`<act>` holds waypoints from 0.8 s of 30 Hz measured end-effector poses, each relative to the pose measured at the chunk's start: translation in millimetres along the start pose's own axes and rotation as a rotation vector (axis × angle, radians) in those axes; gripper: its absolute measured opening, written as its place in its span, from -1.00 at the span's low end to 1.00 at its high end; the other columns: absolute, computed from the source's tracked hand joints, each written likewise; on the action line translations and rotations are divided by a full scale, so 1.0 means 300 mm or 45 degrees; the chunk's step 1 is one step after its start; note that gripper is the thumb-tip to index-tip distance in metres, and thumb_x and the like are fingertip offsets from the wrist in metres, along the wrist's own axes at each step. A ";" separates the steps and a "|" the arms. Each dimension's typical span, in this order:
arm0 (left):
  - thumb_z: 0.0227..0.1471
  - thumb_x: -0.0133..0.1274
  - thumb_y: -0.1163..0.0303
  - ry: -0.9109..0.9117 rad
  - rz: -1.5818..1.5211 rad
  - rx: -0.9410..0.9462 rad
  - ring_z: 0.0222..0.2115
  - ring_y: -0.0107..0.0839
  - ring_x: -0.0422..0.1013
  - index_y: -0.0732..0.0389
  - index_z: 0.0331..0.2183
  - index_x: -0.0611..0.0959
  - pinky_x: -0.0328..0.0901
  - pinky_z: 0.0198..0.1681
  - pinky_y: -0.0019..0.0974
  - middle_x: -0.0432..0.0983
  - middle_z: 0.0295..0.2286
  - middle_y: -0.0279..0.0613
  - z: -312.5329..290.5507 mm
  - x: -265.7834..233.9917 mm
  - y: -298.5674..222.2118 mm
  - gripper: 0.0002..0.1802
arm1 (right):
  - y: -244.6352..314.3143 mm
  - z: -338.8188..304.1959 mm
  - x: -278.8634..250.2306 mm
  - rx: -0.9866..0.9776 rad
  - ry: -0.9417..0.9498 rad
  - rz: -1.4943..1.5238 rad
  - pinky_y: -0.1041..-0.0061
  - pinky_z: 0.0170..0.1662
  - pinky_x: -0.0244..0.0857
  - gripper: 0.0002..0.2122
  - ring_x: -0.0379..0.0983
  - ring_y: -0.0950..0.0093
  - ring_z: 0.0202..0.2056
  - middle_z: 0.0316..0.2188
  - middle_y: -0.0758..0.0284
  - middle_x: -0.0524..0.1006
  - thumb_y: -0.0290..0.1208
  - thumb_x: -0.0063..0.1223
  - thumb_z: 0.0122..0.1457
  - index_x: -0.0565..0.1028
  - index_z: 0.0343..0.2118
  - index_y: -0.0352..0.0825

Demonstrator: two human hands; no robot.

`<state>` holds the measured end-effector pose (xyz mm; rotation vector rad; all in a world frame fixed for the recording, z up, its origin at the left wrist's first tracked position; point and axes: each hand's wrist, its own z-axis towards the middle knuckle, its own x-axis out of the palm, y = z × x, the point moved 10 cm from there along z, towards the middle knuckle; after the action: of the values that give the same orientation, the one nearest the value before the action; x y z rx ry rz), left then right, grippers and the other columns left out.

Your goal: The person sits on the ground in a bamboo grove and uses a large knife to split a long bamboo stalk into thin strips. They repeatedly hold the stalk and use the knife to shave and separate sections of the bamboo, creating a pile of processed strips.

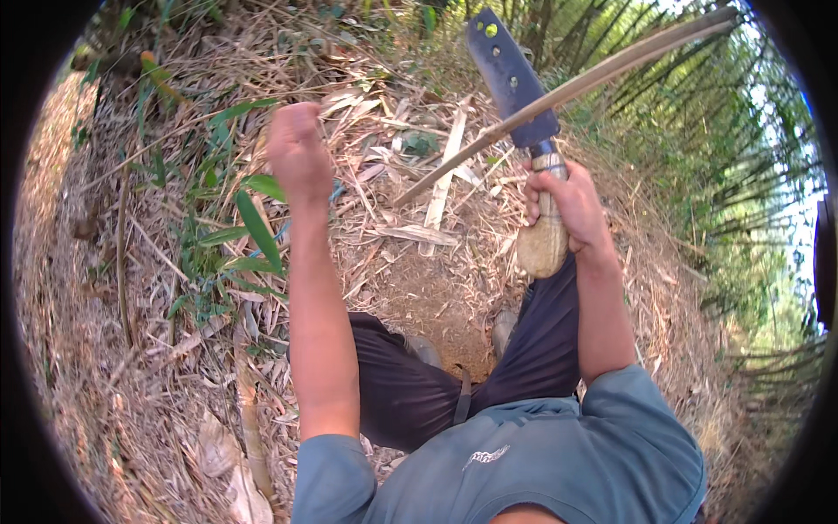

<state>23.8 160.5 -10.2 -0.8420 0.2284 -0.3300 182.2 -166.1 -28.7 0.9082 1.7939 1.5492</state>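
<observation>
In my right hand (pixel 563 201) is a machete (pixel 524 79), its wide dark blade with several holes pointing up and away. My fingers wrap its pale wooden handle (pixel 543 249). A long, thin split bamboo strip (pixel 646 57) slants across the blade's lower part; whether it touches the blade I cannot tell. My left hand (pixel 298 144) is raised at the left with its fingers closed in a fist. The inside of that fist is hidden, and nothing sticks out of it. Between the hands, a flat pale bamboo piece (pixel 445 166) lies on the ground.
Dry leaves and bamboo litter (pixel 349 52) cover the ground. Green leafy shoots (pixel 257 231) stand beside my left forearm. Bare soil (pixel 419 293) shows in front of my bent legs. Bamboo stems (pixel 733 175) rise at the right. A thicker stalk (pixel 253 437) lies at the lower left.
</observation>
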 end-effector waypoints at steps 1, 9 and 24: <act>0.29 -0.14 0.05 -0.035 -0.026 -0.055 -0.36 -0.34 0.41 0.28 -0.42 0.62 0.28 -0.22 -0.26 0.52 -0.42 -0.17 0.008 -0.006 0.025 -0.50 | 0.030 -0.010 -0.066 -0.028 -0.069 -0.037 0.51 -0.56 0.38 -0.83 0.41 0.56 -0.63 -0.58 0.33 0.45 -0.52 0.02 0.13 0.43 -0.25 -0.49; 0.28 -0.37 -0.08 -0.068 0.103 -0.438 -0.44 -0.31 0.44 0.31 -0.50 0.64 0.37 -0.29 -0.22 0.55 -0.51 -0.14 -0.084 0.087 0.269 -0.27 | 0.445 -0.438 -0.722 -0.200 -0.707 -0.378 0.62 -0.53 0.42 -0.73 0.43 0.64 -0.63 -0.60 0.42 0.47 -0.26 0.15 0.26 0.40 -0.18 -0.36; 0.35 -0.19 0.04 0.887 0.338 -0.387 -0.45 -0.41 0.37 0.31 -0.49 0.60 0.26 -0.31 -0.30 0.50 -0.51 -0.24 -0.404 0.576 0.573 -0.42 | 0.238 -1.629 -1.217 0.378 -1.962 -0.718 0.54 -0.54 0.39 -0.76 0.42 0.62 -0.59 -0.55 0.37 0.47 -0.28 0.11 0.23 0.47 -0.15 -0.33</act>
<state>177.7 119.0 -230.8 -0.9574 1.0510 -0.3338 15.2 -739.9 113.5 1.0846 0.8976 -0.0114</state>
